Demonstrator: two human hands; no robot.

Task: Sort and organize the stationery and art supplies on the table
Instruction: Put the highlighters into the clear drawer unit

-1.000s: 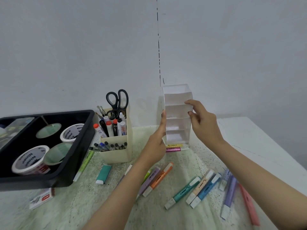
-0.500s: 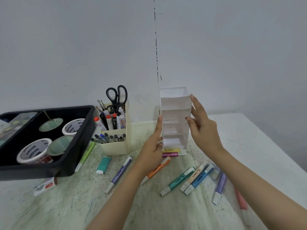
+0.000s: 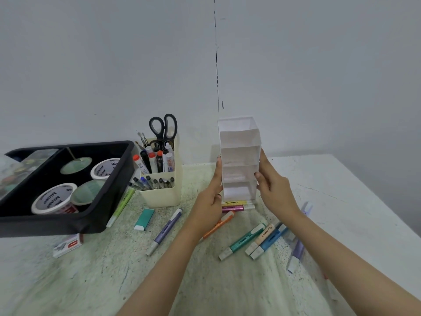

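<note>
Midway, by the look of it: steadying a white tiered rack (image 3: 239,156) upright at the back of the table (image 3: 353,190), close to the wall, shelves apparently bare. Pressing its left wall with the left hand (image 3: 209,201), fingers straight and flat; clasping its right wall with the right hand (image 3: 273,190), thumb hooked on the front edge. Cannot tell whether lifted clear or resting on the tabletop. Just in front of its foot, a yellow marker (image 3: 234,202) and a pink marker (image 3: 234,208), lying flat.

Seemingly sorted already: pens upright in a cream pen holder (image 3: 161,195) beneath black scissors (image 3: 163,128), and tape rolls (image 3: 53,199) inside a black tray (image 3: 95,224) at left.

Yet to be put away, loose on the table: an orange marker (image 3: 218,224), a purple marker (image 3: 166,229), a teal marker (image 3: 243,240), a peach marker (image 3: 262,238) touching a blue marker (image 3: 271,244), a lilac marker (image 3: 298,249) at right, a green highlighter (image 3: 120,206) beside the tray, a teal eraser (image 3: 144,218) and a small box (image 3: 67,245) at the tray's near edge.

Roughly half done, at a guess, with the stray markers likely bound for the empty rack.
</note>
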